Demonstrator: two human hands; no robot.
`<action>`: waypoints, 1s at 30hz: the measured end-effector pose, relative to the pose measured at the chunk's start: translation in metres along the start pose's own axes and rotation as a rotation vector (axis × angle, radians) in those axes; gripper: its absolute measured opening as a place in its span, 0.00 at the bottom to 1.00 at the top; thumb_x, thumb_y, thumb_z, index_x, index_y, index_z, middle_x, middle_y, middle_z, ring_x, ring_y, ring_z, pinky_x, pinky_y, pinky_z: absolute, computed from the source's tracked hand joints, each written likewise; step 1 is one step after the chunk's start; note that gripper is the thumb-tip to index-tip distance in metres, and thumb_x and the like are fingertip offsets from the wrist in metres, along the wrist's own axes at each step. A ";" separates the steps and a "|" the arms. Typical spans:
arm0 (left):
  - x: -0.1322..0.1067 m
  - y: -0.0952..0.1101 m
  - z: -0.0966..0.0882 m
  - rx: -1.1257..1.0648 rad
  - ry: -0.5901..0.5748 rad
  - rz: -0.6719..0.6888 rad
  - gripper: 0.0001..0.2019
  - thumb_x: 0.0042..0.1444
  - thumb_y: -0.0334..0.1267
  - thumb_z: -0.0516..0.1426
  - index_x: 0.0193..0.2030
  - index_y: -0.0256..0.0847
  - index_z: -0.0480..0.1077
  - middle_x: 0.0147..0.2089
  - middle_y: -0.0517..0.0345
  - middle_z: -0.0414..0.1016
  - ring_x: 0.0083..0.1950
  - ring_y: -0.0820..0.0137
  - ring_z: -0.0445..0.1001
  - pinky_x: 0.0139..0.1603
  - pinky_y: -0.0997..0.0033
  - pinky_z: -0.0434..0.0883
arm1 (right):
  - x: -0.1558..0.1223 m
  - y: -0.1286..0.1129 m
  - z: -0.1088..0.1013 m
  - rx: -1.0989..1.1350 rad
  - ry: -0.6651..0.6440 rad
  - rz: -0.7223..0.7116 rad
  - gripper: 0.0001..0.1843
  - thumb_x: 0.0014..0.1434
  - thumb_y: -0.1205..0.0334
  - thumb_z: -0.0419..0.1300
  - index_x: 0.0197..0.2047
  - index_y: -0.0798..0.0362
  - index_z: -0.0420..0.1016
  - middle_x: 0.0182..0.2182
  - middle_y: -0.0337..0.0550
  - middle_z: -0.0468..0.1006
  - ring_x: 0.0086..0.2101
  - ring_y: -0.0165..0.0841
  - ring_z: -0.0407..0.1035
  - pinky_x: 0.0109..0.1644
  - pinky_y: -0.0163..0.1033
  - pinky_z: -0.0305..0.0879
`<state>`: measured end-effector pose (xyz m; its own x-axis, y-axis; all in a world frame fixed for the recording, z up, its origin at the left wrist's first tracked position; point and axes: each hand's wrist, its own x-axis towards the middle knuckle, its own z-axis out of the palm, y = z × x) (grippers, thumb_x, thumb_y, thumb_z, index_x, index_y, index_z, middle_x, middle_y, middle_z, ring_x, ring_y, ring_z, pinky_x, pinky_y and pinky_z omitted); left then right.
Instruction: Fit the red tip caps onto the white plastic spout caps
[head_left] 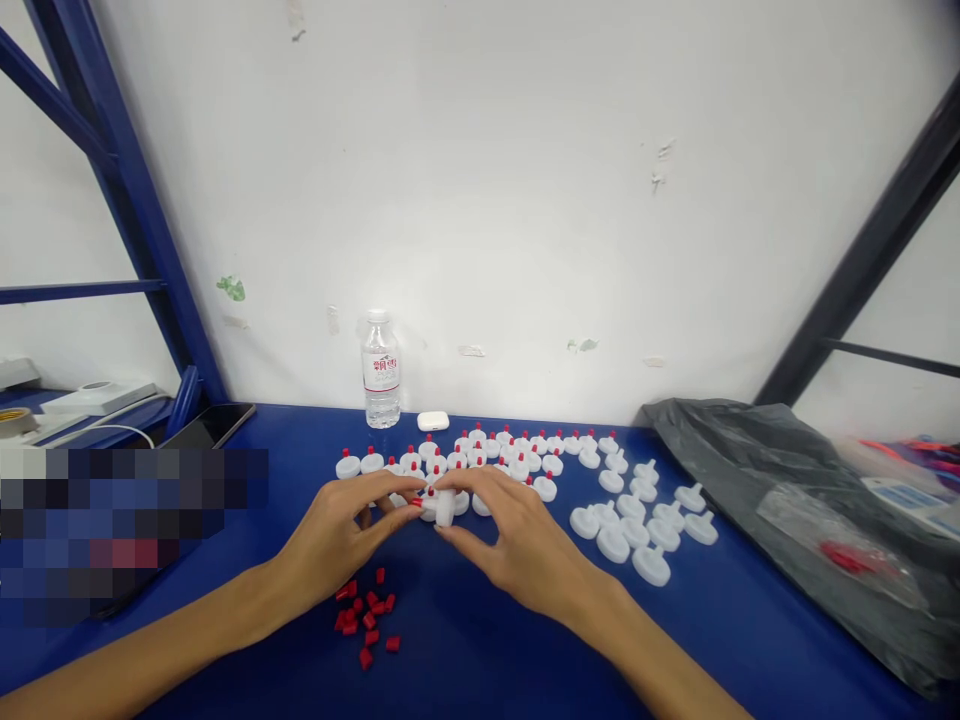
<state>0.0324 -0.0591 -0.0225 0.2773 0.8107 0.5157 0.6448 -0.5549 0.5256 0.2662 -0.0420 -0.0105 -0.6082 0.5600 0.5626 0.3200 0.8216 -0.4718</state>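
My right hand [499, 520] is closed on a white nozzle cap [445, 507], a round lid held on its side with its spout toward the left. My left hand [360, 520] pinches a small red tip [417, 502] at the end of that spout. Just behind my hands stand several white caps with red tips [371, 461], partly hidden by my fingers. To the right lie several white caps without red tips [613, 543]. Loose red tips [370, 621] are scattered on the blue table [450, 650] below my left hand.
A water bottle [382, 375] and a small white case [433, 421] stand by the wall. On the right lies a grey plastic bag [757, 480] with a clear bag of red pieces [847, 555] on it. A phone [214, 428] lies at the left; blue posts rise there.
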 end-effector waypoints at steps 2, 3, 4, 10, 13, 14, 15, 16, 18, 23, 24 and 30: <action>0.002 -0.001 -0.001 0.043 -0.026 0.071 0.10 0.65 0.42 0.57 0.46 0.42 0.76 0.36 0.59 0.80 0.30 0.74 0.73 0.27 0.77 0.66 | 0.000 -0.001 -0.001 0.048 0.020 0.039 0.20 0.63 0.64 0.64 0.57 0.43 0.67 0.50 0.39 0.78 0.50 0.34 0.72 0.57 0.42 0.68; 0.002 -0.002 -0.001 0.066 -0.042 0.102 0.10 0.67 0.42 0.55 0.44 0.41 0.76 0.36 0.59 0.79 0.30 0.74 0.72 0.28 0.77 0.65 | 0.000 -0.001 -0.001 0.070 0.022 0.054 0.19 0.63 0.64 0.64 0.56 0.43 0.68 0.49 0.38 0.78 0.49 0.34 0.73 0.56 0.42 0.68; 0.001 -0.003 -0.001 0.091 -0.064 0.128 0.11 0.68 0.42 0.53 0.42 0.40 0.74 0.35 0.59 0.77 0.30 0.73 0.71 0.29 0.76 0.65 | 0.000 -0.002 -0.001 0.089 0.021 0.064 0.18 0.63 0.63 0.63 0.56 0.43 0.68 0.49 0.38 0.79 0.49 0.34 0.73 0.56 0.42 0.68; -0.005 0.000 -0.004 0.092 -0.290 0.147 0.16 0.72 0.38 0.41 0.34 0.42 0.64 0.28 0.63 0.67 0.26 0.74 0.64 0.29 0.73 0.60 | -0.002 -0.003 0.003 0.151 0.019 0.033 0.14 0.65 0.64 0.61 0.54 0.45 0.70 0.54 0.40 0.77 0.51 0.34 0.73 0.57 0.43 0.69; -0.009 0.005 -0.007 0.005 -0.318 0.121 0.18 0.72 0.38 0.39 0.32 0.42 0.61 0.26 0.64 0.65 0.25 0.74 0.62 0.29 0.73 0.60 | -0.002 -0.004 0.007 0.193 0.027 0.003 0.14 0.64 0.64 0.63 0.53 0.47 0.71 0.53 0.41 0.78 0.52 0.34 0.73 0.58 0.42 0.69; -0.010 0.006 -0.008 -0.009 -0.322 0.115 0.18 0.72 0.39 0.39 0.32 0.42 0.61 0.26 0.65 0.64 0.25 0.73 0.62 0.30 0.72 0.60 | -0.002 -0.004 0.009 0.212 0.034 -0.004 0.14 0.63 0.63 0.64 0.52 0.47 0.71 0.51 0.40 0.79 0.51 0.33 0.74 0.58 0.41 0.69; -0.011 0.008 -0.009 -0.015 -0.326 0.107 0.19 0.72 0.39 0.39 0.32 0.42 0.61 0.26 0.64 0.64 0.26 0.73 0.62 0.31 0.72 0.61 | -0.002 -0.004 0.011 0.229 0.044 -0.011 0.14 0.62 0.63 0.65 0.51 0.47 0.72 0.49 0.40 0.80 0.50 0.33 0.74 0.58 0.41 0.69; -0.012 0.009 -0.010 -0.013 -0.328 0.093 0.19 0.72 0.40 0.38 0.32 0.42 0.62 0.27 0.64 0.65 0.26 0.73 0.62 0.32 0.72 0.61 | -0.002 -0.003 0.012 0.243 0.055 -0.018 0.14 0.62 0.63 0.65 0.51 0.47 0.72 0.48 0.40 0.80 0.50 0.32 0.75 0.57 0.40 0.70; -0.012 0.012 -0.011 -0.035 -0.345 0.041 0.20 0.73 0.43 0.38 0.32 0.42 0.62 0.27 0.64 0.66 0.28 0.73 0.63 0.34 0.72 0.62 | -0.003 -0.003 0.013 0.255 0.074 -0.027 0.13 0.62 0.63 0.65 0.50 0.47 0.73 0.48 0.40 0.81 0.50 0.34 0.75 0.58 0.42 0.70; -0.009 0.018 -0.011 -0.349 -0.434 -0.110 0.23 0.72 0.49 0.39 0.29 0.42 0.61 0.24 0.64 0.63 0.25 0.73 0.59 0.29 0.72 0.60 | -0.003 -0.006 0.011 0.286 0.064 0.029 0.13 0.64 0.60 0.63 0.52 0.47 0.72 0.51 0.43 0.80 0.50 0.36 0.75 0.57 0.46 0.71; -0.009 0.018 -0.011 -0.415 -0.442 -0.141 0.23 0.72 0.50 0.39 0.29 0.42 0.60 0.23 0.64 0.62 0.25 0.73 0.58 0.28 0.72 0.59 | -0.002 -0.007 0.010 0.306 0.060 0.042 0.13 0.64 0.61 0.62 0.53 0.47 0.72 0.52 0.43 0.79 0.50 0.36 0.75 0.56 0.46 0.72; -0.009 0.019 -0.013 -0.683 -0.477 -0.242 0.22 0.70 0.54 0.43 0.30 0.41 0.59 0.23 0.64 0.61 0.23 0.74 0.57 0.26 0.70 0.56 | -0.001 -0.010 0.010 0.375 0.057 0.065 0.13 0.64 0.62 0.63 0.51 0.47 0.72 0.51 0.41 0.79 0.49 0.35 0.75 0.55 0.43 0.72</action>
<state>0.0333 -0.0795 -0.0080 0.5550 0.8281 0.0786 0.1984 -0.2236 0.9543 0.2566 -0.0517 -0.0137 -0.5503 0.6236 0.5553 0.0619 0.6937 -0.7176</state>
